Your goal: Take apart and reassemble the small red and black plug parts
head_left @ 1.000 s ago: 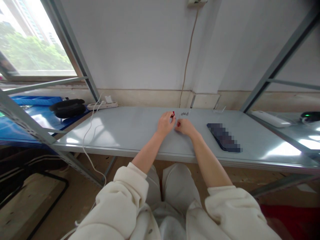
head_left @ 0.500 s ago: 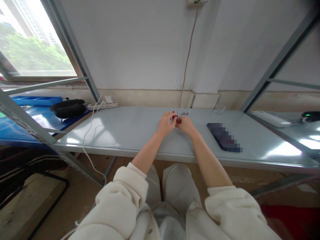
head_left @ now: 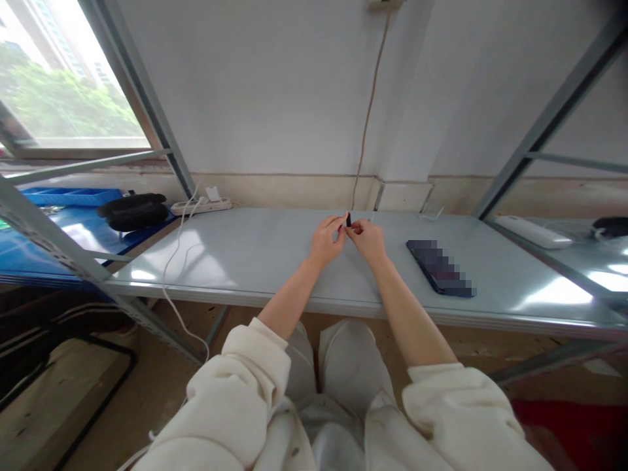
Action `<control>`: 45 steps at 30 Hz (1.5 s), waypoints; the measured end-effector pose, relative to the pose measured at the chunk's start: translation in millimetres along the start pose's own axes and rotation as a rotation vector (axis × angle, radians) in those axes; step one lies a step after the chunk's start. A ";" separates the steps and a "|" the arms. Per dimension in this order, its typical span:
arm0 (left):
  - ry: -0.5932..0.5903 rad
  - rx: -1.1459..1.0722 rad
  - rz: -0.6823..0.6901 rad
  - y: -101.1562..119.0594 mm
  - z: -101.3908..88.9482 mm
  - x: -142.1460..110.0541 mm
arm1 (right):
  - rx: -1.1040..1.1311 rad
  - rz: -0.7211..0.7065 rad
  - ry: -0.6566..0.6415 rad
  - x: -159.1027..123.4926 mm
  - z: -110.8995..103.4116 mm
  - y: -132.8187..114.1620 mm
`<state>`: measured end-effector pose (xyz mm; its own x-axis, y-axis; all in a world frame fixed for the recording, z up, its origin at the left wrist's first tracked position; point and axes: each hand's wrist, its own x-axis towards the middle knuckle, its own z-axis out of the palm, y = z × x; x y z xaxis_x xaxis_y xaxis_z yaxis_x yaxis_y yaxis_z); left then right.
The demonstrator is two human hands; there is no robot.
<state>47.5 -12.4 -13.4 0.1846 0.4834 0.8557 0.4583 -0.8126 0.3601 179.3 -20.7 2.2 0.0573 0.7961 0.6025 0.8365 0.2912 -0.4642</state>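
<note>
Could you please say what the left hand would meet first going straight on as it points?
Likely the small black piece by the right hand; contact already is possible, as depth is unclear.

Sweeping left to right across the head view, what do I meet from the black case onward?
Black case, power strip, left hand, small black piece, right hand, dark phone-like slab, long white bar.

Glossy grey metal gleams across the tabletop (head_left: 255, 252); the small black piece (head_left: 348, 220) looks matt, the cream sleeves (head_left: 255, 373) are soft, dull cloth, and there's the blue tray (head_left: 73, 196), smooth plastic!
</note>
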 end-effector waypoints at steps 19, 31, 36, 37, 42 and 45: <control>0.014 0.014 -0.054 0.2 -0.9 -0.9 | -0.031 -0.043 -0.001 -1.4 1.2 -2.0; -0.147 -0.181 -0.383 -4.3 -1.6 11.6 | 0.020 -0.103 -0.069 -0.6 3.2 -2.6; -0.280 -0.070 -0.374 -16.3 -21.8 26.7 | 0.034 -0.152 -0.124 -1.0 6.3 -1.3; -0.302 -0.013 -0.373 -20.4 -28.8 30.3 | 0.036 -0.156 -0.128 -1.2 6.8 -0.8; -0.355 0.276 -0.475 -51.5 -69.5 32.1 | 0.043 -0.162 -0.104 -1.6 9.0 1.4; -0.298 0.426 -0.622 -70.9 -87.4 16.9 | 0.030 -0.155 -0.106 -1.8 9.5 1.5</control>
<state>-57.9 24.9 8.0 -0.0163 0.9211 0.3891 0.8340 -0.2021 0.5134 175.2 -16.7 -5.7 -0.1298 0.7914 0.5974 0.8140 0.4291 -0.3916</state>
